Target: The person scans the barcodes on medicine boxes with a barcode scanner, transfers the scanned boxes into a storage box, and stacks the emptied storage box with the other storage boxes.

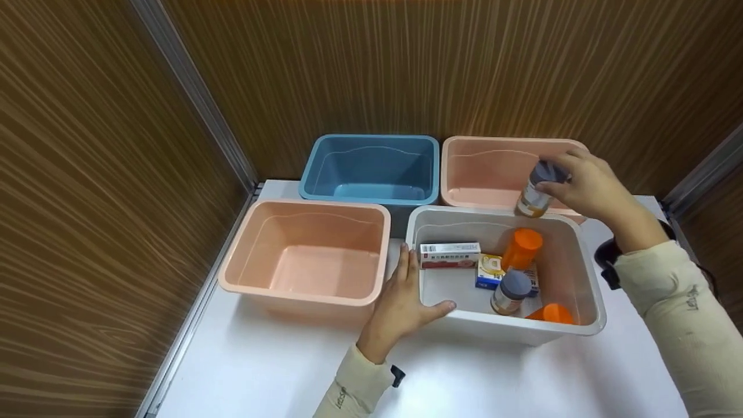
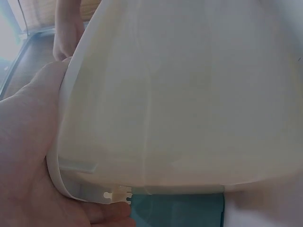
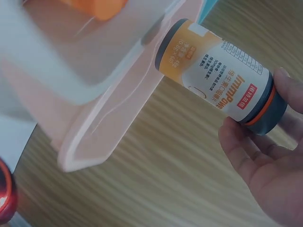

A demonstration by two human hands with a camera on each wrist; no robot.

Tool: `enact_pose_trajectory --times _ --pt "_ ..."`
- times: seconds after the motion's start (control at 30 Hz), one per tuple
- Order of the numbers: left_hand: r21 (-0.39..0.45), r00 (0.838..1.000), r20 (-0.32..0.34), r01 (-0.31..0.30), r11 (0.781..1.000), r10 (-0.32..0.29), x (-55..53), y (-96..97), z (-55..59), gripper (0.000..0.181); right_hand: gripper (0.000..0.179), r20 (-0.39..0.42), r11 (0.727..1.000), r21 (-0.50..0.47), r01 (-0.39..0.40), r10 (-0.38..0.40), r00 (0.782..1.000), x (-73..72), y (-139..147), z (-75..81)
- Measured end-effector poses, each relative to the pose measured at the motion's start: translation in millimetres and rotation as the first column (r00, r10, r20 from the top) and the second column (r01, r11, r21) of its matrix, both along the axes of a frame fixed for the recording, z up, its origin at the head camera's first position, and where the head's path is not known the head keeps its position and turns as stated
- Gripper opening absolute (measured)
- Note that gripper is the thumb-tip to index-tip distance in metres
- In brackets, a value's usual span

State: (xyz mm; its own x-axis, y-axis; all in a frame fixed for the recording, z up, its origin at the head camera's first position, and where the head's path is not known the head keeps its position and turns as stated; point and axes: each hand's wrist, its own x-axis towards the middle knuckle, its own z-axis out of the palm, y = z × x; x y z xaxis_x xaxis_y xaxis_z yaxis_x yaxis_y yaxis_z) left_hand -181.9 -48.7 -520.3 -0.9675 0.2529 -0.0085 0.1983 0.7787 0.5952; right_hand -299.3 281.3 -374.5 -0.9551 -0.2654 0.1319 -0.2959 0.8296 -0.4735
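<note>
My right hand pinches a vitamin bottle by its dark grey cap. The bottle tilts over the back rim of the white bin, overlapping the pink bin behind. In the right wrist view, the vitamin bottle shows an orange and white label. My left hand rests at the white bin's front left corner, fingers stretched along the left rim and thumb over the front rim. Inside lie a second grey-capped bottle, an orange bottle, another orange item and several medicine boxes.
Behind the white bin stand a blue bin and a pink bin, side by side. Another pink bin sits to the left. A wood-grain panel rises behind them, and the bins stand on a white table.
</note>
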Motion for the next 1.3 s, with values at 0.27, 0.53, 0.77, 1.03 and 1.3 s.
enact_pose_trajectory --times 0.27,0.53,0.77,1.03,1.3 --pt "0.001 1.0 -0.002 -0.005 1.0 0.005 4.4 3.3 2.0 0.125 0.057 0.033 0.998 0.015 -0.063 0.062 0.997 -18.7 -39 4.8" --pt "-0.002 1.0 -0.012 0.006 1.0 -0.006 6.9 2.0 2.1 0.124 0.058 0.077 0.993 -0.016 -0.116 0.117 0.99 -35.1 -85 2.1" --pt "-0.004 1.0 -0.001 -0.011 1.0 0.011 4.6 1.7 1.3 0.125 0.056 -0.009 0.985 -0.027 -0.173 0.173 0.985 -56.3 -126 0.9" --pt "-0.009 1.0 -0.006 -0.016 1.0 0.016 2.5 6.0 0.2 0.125 0.056 -0.041 0.981 -0.107 -0.16 0.156 0.987 -75.7 -159 -10.3" --pt "-0.005 1.0 0.01 -0.01 1.0 0.01 4.7 9.6 2.5 0.127 0.055 -0.025 0.979 -0.118 -0.167 0.165 0.986 -82.2 -175 -25.9"
